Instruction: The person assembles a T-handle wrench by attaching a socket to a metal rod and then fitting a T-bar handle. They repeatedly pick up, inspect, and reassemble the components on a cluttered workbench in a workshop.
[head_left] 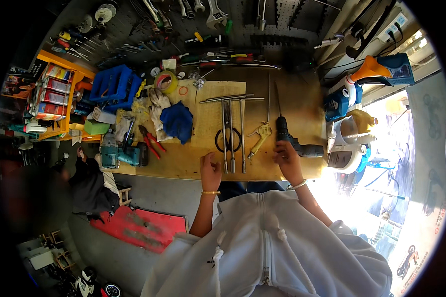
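hands (pixel 210 172) (pixel 286 157) on workbench (pixel 183 166); right beside black drill (pixel 295 140)

The wooden workbench (pixel 193 166) fills the middle of the frame; the left hand (pixel 210 172) rests at its near edge beside the long T-handle wrenches (pixel 232 129); the right hand (pixel 286 157) touches the black cordless drill (pixel 295 143); a blue glove (pixel 177 122) lies left of centre.
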Available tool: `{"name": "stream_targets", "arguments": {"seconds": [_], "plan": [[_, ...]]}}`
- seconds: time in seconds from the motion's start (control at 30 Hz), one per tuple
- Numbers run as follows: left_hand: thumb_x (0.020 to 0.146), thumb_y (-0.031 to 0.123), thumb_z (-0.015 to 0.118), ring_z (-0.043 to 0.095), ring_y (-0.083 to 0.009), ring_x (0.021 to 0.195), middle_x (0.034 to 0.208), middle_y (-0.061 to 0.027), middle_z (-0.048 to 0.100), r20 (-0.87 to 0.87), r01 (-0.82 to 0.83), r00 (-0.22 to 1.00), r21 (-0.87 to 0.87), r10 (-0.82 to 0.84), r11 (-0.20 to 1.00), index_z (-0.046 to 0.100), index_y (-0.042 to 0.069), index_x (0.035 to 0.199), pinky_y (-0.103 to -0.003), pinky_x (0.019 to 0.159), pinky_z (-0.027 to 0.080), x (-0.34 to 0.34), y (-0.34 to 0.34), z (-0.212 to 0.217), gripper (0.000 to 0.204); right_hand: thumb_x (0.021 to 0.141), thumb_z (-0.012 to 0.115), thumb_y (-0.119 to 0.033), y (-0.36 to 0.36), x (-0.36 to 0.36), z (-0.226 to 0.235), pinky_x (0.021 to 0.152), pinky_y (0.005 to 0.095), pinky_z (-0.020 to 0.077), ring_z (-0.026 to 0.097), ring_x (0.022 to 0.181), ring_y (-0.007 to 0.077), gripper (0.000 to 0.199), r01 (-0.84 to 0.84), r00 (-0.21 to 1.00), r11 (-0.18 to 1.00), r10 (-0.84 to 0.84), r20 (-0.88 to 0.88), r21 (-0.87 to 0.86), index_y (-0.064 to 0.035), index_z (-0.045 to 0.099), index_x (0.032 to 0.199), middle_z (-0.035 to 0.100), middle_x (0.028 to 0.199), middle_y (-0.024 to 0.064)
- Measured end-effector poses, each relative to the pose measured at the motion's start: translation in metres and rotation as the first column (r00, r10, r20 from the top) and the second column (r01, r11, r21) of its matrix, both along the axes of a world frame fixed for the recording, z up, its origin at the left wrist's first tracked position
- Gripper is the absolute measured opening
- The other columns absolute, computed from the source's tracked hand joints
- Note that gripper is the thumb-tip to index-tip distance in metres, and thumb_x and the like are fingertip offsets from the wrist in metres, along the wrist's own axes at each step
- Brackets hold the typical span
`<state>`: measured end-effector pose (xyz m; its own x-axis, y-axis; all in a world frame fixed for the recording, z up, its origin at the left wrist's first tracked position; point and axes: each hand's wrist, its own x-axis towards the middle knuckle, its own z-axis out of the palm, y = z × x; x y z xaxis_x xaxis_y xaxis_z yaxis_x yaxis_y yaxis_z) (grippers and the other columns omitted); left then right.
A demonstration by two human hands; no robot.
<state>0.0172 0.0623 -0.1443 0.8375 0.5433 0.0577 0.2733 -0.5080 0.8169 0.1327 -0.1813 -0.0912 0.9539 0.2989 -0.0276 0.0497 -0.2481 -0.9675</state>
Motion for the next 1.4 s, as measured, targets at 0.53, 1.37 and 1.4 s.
{"name": "stream_targets", "arguments": {"seconds": [0.53,1.37,1.4], "plan": [[0.088,0.012,0.061,0.06,-0.0386,0.076,0.086,-0.0221,0.056,-0.442,0.156,0.895,0.183,-0.061,0.971,0.05,-0.005,0.098,-0.048,0.064,0.052,0.078,0.004,-0.061,0.023,0.086,0.06,-0.001,-0.072,-0.001,0.015,0.061,0.0244,0.0506,0.065,0.071,0.0117,0.01,0.124,0.985,0.984,-0.137,-0.107,-0.125,-0.0022,0.061,0.095,0.067,0.079,0.0061],[0.092,0.006,0.055,0.053,-0.0271,0.07,0.085,-0.0145,0.052,0.257,0.094,0.963,-0.027,-0.084,0.995,0.049,-0.001,0.1,-0.035,0.063,0.044,0.041,-0.056,0.083,0.012,0.087,0.063,-0.006,0.017,-0.013,0.071,0.063,0.0225,0.0499,0.063,0.071,0.0101,0.021,-0.175,0.984,0.985,0.175,0.024,0.004,-0.0009,0.059,0.107,0.063,0.083,0.0043],[0.092,0.006,0.054,0.053,-0.028,0.071,0.086,-0.0148,0.051,0.266,0.1,0.96,-0.016,-0.092,0.995,0.049,-0.001,0.1,-0.035,0.064,0.044,0.039,-0.06,0.089,0.012,0.087,0.064,-0.007,0.027,-0.012,0.079,0.063,0.0225,0.0497,0.062,0.07,0.0097,0.023,-0.197,0.98,0.98,0.196,0.028,0.014,-0.0012,0.059,0.109,0.062,0.083,0.0039]]}}
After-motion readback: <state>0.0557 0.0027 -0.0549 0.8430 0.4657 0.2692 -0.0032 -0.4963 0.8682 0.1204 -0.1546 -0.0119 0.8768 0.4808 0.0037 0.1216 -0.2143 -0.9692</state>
